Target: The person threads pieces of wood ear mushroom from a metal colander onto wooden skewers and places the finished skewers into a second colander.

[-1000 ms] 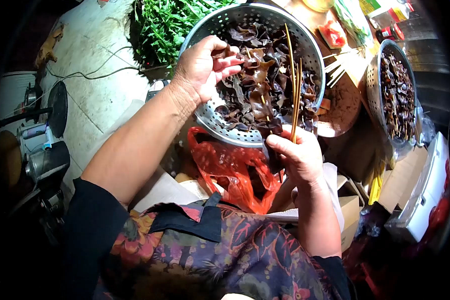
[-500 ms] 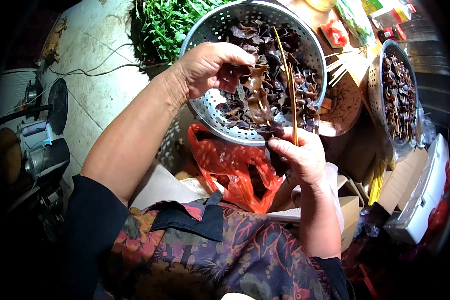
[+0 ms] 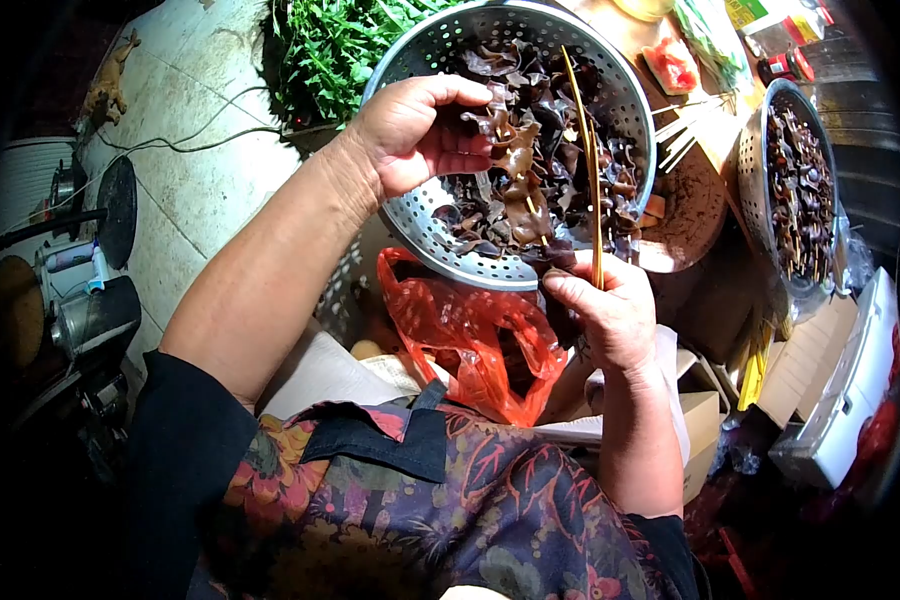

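My right hand (image 3: pixel 605 305) is closed round the lower end of a skewer threaded with dark brown wood ear pieces (image 3: pixel 518 185), and bare bamboo skewers (image 3: pixel 590 170) stick up from the same grip. My left hand (image 3: pixel 410 135) is by the upper end of the threaded pieces, its thumb and fingers curled at their edge; what the fingertips hold is hard to make out. Beneath both hands sits a perforated metal colander (image 3: pixel 410 215) with many more wood ear pieces in it.
Leafy greens (image 3: pixel 320 60) lie behind the colander. A second colander (image 3: pixel 775 105) of skewered pieces stands at the right, near loose skewers (image 3: pixel 685 130) and a brown round board (image 3: pixel 685 230). A red plastic bag (image 3: pixel 460 330) hangs below, beside cardboard and a white box (image 3: pixel 840 380).
My left hand has moved slightly left and up, its fingers now looser at the wood ear. The bare skewers in my right hand have shifted a little to the right.
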The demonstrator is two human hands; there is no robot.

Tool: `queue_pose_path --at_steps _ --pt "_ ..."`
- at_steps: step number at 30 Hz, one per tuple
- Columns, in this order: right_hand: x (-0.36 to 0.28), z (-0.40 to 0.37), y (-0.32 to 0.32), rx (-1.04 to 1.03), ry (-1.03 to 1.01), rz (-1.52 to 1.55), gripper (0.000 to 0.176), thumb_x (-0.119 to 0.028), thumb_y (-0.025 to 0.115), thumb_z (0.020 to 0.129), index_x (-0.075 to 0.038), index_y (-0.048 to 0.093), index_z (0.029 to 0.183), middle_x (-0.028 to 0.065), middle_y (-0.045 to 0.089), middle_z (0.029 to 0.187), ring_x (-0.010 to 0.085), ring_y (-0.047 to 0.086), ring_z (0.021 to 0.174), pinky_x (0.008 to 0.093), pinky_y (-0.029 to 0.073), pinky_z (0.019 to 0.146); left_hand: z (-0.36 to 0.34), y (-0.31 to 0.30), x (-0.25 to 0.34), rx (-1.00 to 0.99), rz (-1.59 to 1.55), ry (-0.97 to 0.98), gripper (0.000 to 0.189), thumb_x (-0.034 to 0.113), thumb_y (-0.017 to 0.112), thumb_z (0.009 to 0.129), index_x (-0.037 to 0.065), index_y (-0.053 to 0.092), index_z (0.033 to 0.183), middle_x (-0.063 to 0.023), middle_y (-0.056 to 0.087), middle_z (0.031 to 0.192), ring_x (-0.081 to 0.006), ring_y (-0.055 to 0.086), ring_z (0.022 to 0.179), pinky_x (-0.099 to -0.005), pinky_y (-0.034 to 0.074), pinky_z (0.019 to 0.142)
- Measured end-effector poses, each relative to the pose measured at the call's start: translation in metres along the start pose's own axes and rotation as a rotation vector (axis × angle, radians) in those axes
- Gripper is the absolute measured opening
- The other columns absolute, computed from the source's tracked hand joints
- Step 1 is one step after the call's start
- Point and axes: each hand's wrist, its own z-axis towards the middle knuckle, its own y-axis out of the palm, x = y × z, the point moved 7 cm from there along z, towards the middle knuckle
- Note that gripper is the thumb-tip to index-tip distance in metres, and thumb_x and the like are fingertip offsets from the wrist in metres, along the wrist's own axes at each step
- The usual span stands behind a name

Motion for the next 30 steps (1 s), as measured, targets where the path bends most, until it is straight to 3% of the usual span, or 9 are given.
queue_pose_path --at_steps 9,15,23,28,30 --pt "0.006 0.002 -0.003 0.067 -0.085 0.080 0.012 -0.006 0.066 0.077 0.002 0.064 0.086 -0.0006 0.060 0.069 0.0054 0.052 0.061 0.0191 0.043 0.056 -0.002 0.008 -0.001 0.018 -0.006 0.201 0.015 0.007 0.058 0.085 0.005 0.058 0.100 -0.0053 0.063 0.086 -0.0144 0.063 0.072 -0.0318 0.057 0.068" --pt "0.009 0.001 -0.004 0.094 -0.045 -0.026 0.012 -0.007 0.066 0.076 0.001 0.066 0.085 0.0010 0.063 0.074 0.0056 0.055 0.066 0.0197 0.045 0.061 -0.009 0.012 0.010 0.104 0.287 0.454 0.015 0.007 0.062 0.083 0.003 0.058 0.097 -0.0069 0.063 0.086 -0.0148 0.063 0.072 -0.0282 0.056 0.064" --pt "0.008 0.001 -0.004 0.083 -0.147 -0.130 0.013 -0.008 0.065 0.076 0.002 0.066 0.084 0.0008 0.063 0.073 0.0059 0.055 0.065 0.0207 0.045 0.061 -0.013 0.018 0.005 0.105 0.244 0.381 0.013 0.005 0.061 0.083 0.001 0.057 0.094 -0.0087 0.063 0.085 -0.0148 0.063 0.071 -0.0276 0.056 0.063" --pt "0.008 0.000 -0.004 0.109 -0.068 -0.089 0.012 -0.007 0.065 0.075 0.003 0.065 0.082 -0.0003 0.061 0.070 0.0051 0.053 0.063 0.0203 0.044 0.059 -0.010 0.012 0.007 0.142 0.365 0.417 0.013 0.005 0.061 0.083 0.000 0.057 0.094 -0.0080 0.062 0.080 -0.0147 0.062 0.067 -0.0286 0.056 0.062" --pt "0.009 0.001 -0.004 0.113 -0.071 -0.108 0.012 -0.007 0.065 0.075 0.003 0.065 0.082 -0.0006 0.060 0.070 0.0049 0.053 0.063 0.0201 0.044 0.059 -0.010 0.008 0.001 0.169 0.318 0.297 0.014 0.006 0.061 0.082 -0.001 0.057 0.093 -0.0074 0.061 0.078 -0.0135 0.061 0.064 -0.0285 0.055 0.061"
